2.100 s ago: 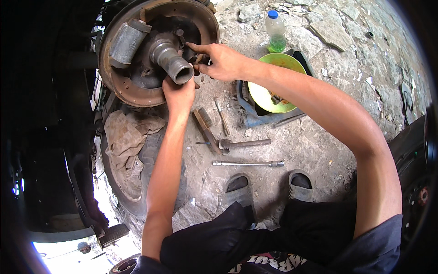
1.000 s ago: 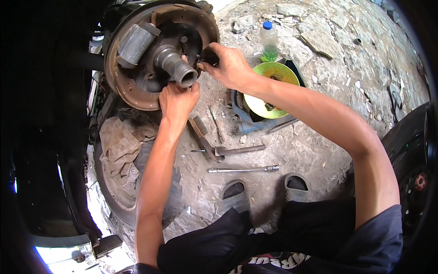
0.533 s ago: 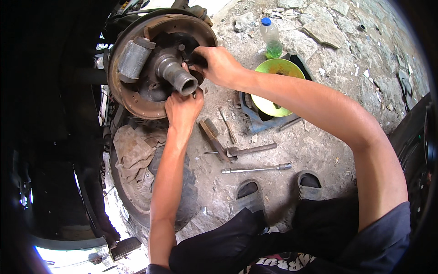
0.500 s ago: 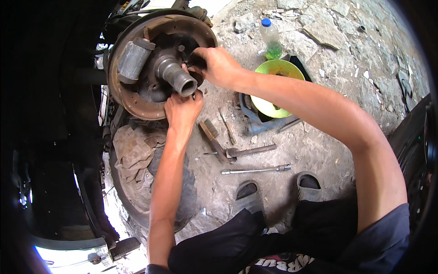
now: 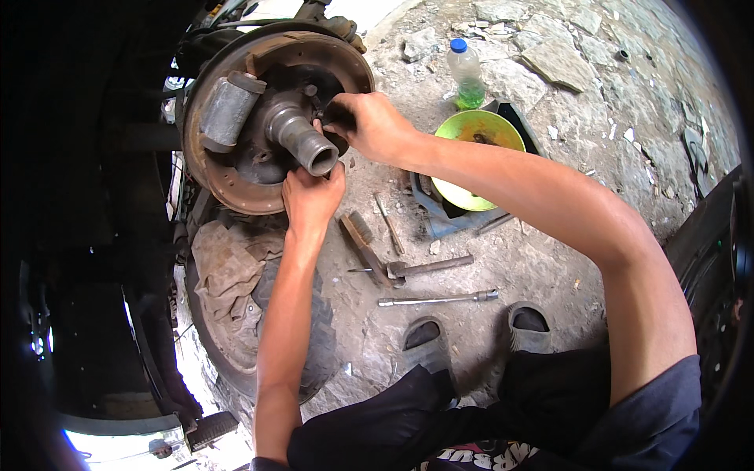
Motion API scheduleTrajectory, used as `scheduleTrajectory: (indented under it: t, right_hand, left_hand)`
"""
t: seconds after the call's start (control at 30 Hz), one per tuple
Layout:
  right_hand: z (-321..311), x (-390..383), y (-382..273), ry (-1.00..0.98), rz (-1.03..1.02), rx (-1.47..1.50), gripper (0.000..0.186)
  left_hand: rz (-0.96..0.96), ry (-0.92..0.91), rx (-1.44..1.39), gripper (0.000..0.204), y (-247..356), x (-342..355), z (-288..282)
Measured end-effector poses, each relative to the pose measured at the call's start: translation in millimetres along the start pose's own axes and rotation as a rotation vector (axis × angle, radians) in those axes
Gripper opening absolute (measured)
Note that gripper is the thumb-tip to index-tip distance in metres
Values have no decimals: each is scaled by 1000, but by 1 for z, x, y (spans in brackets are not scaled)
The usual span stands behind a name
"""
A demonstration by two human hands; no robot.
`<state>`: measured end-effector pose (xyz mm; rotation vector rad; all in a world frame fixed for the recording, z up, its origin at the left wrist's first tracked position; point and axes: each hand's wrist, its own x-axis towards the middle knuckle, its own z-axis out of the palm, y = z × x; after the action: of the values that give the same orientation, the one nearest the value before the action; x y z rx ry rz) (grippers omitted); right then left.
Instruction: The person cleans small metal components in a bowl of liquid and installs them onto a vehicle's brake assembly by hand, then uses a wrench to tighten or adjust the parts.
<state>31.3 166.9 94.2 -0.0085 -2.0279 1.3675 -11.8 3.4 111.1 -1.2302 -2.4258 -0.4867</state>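
Observation:
A rusty round brake backing plate (image 5: 236, 184) stands at the upper left, with a hollow metal axle spindle (image 5: 302, 140) sticking out of its middle. A grey metal cylinder (image 5: 233, 110) is fixed on the plate's left side. Below the spindle's open end, my left hand (image 5: 312, 196) reaches up with curled fingers, their tips hidden behind the spindle. From the right, my right hand (image 5: 377, 129) bends its closed fingers in beside the spindle, close to the left fingertips. Whatever the two hands grip there is hidden.
On the ground lie a wire brush (image 5: 365, 239), a thin rod (image 5: 389, 224), a hammer (image 5: 432, 265) and a metal wrench bar (image 5: 438, 298). A yellow-green bowl (image 5: 514, 129) and a bottle of green liquid (image 5: 469, 78) stand at right. A cloth (image 5: 228, 271) drapes over a tyre (image 5: 310, 345).
My right hand has shifted slightly down, and its fingers have drawn a little closer to the spindle. The left hand stays beneath the spindle. The whole view has tilted slightly.

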Motion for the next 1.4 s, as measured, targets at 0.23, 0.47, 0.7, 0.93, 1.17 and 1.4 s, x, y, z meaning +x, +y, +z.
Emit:
scheduleTrajectory:
  t: [0.23, 0.47, 0.7, 0.93, 1.17, 1.4]
  right_hand:
    - [1, 1, -1, 13, -45, -17, 19]
    - [1, 4, -2, 10, 27, 8, 21]
    - [11, -1, -7, 87, 244, 97, 34]
    - [19, -4, -21, 147, 373, 271, 38]
    - [23, -3, -18, 163, 346, 116, 33]
    - [25, -4, -18, 156, 382, 164, 36]
  left_hand:
    - [-34, -19, -7, 58, -1, -3, 0]
    - [-66, -64, -27, 58, 1, 1, -2]
    - [-222, -178, 51, 56, -7, 0, -1]
    - [-267, -75, -78, 35, -8, -1, 0]
    - [-228, -62, -58, 34, -6, 1, 0]
    - [-260, -78, -44, 31, -4, 1, -2]
